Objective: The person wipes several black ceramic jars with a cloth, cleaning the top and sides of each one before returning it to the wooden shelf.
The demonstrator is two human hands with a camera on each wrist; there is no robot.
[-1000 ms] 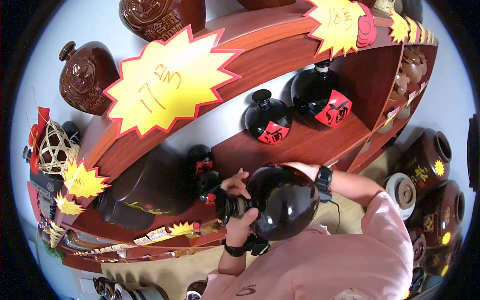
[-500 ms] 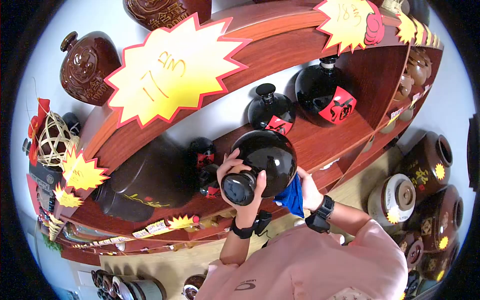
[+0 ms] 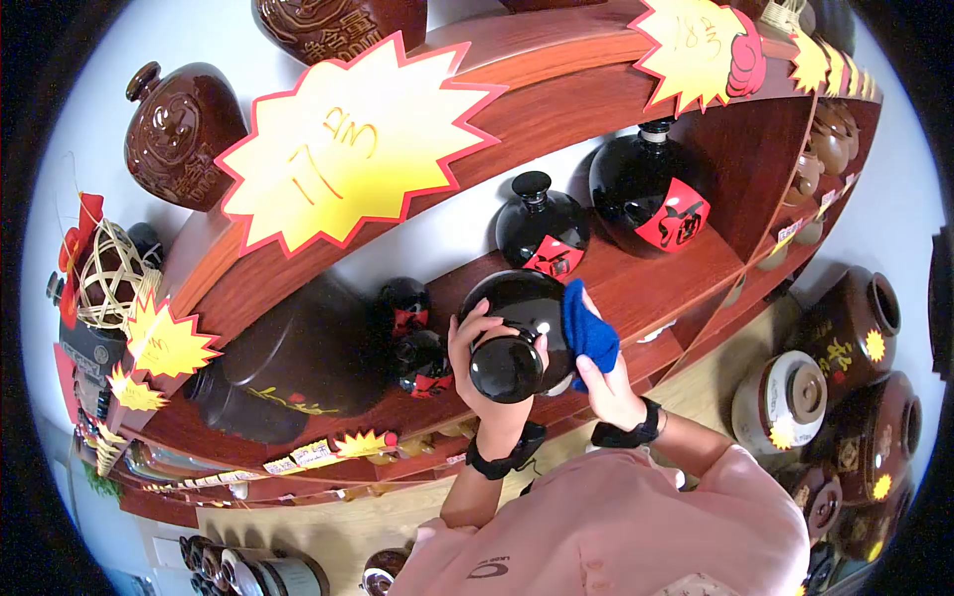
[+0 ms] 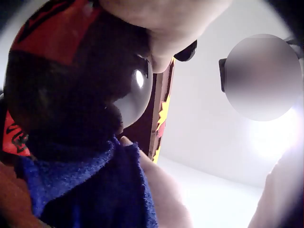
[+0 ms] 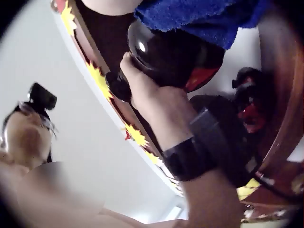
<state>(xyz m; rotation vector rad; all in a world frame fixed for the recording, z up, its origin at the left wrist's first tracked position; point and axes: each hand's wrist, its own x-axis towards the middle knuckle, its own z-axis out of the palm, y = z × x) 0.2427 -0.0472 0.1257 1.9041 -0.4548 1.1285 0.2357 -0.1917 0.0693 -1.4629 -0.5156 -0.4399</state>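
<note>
A round black glazed wine jar (image 3: 519, 296) is held in front of the shelf, its stoppered neck (image 3: 505, 370) tilted toward the head camera. My left hand (image 3: 467, 370) grips it around the neck, fingers and thumb on either side. A blue cloth (image 3: 590, 333) lies against the right side of the jar's belly, held in my right hand (image 3: 612, 389). In the left wrist view, a red label (image 4: 61, 35) with black writing shows on the jar, and the cloth (image 4: 99, 185) overlaps its lower part.
On the reddish wooden shelf (image 3: 686, 283) behind stand two black jars with red labels, a smaller one (image 3: 537, 233) and a larger one (image 3: 646, 189). Starburst price signs (image 3: 348, 149) hang along its rim. Large brown jars (image 3: 879, 427) stand at the right.
The jar has swung from lying sideways to neck toward the head camera. My right hand has come from beneath the jar to its right side, the blue cloth now against the belly.
</note>
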